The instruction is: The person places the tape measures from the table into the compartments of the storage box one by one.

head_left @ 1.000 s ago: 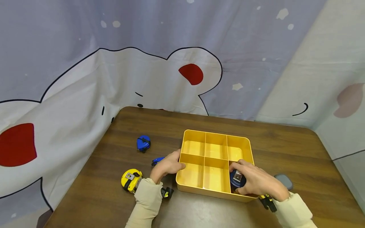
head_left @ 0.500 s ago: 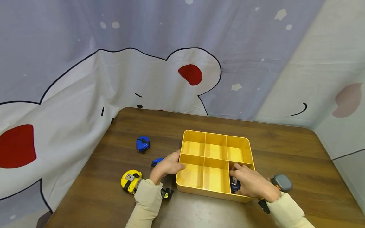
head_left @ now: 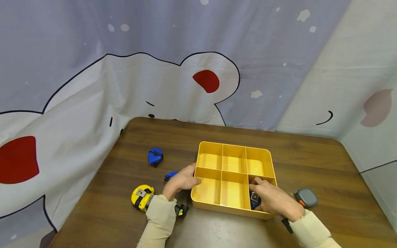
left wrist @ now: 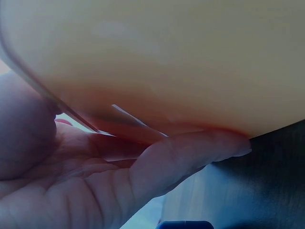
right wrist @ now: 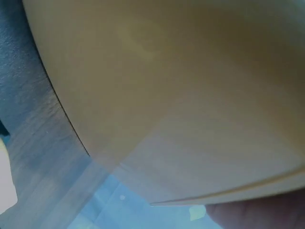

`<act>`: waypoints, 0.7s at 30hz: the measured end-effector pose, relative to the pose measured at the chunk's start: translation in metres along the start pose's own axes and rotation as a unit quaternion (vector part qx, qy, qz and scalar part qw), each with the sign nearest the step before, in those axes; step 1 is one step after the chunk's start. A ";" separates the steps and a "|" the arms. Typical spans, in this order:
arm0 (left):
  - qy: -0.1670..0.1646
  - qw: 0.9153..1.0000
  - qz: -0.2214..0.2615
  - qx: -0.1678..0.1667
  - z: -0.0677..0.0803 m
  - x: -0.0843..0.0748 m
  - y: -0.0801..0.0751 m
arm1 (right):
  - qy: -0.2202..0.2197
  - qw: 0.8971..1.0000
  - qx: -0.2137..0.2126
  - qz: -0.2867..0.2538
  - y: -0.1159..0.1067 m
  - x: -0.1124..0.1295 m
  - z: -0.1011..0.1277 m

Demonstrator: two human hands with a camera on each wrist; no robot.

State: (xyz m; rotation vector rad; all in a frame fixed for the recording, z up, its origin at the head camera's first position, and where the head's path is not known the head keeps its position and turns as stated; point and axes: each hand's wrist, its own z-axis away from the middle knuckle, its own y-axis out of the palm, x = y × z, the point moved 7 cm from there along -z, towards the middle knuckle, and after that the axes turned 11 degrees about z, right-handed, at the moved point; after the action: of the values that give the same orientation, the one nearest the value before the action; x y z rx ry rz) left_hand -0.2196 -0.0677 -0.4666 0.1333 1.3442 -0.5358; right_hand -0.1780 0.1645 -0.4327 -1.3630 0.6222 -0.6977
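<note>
A printed lavender cloth (head_left: 149, 27) with white, black-outlined shapes and red patches hangs beyond the far edge of the brown wood-grain desk (head_left: 310, 155). At left lie a black-strapped blue case (head_left: 155, 156) and, nearer, a yellow tape measure (head_left: 142, 197); at right, a grey case (head_left: 307, 197).

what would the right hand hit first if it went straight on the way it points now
Likely the thin yellow plastic divider just left of the right hand, inside the yellow rectangular tray, though the picture leaves fingertip depth unclear.
</note>
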 end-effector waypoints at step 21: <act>-0.001 1.000 0.010 -0.003 -0.001 0.000 0.001 | 0.055 0.979 0.029 -0.196 -0.009 -0.015 0.008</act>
State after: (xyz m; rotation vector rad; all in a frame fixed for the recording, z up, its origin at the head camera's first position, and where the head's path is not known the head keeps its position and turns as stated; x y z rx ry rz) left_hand -0.2205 -0.0668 -0.4673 0.1412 1.3417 -0.5140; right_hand -0.1821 0.1804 -0.4228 -1.4138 0.4164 -1.1070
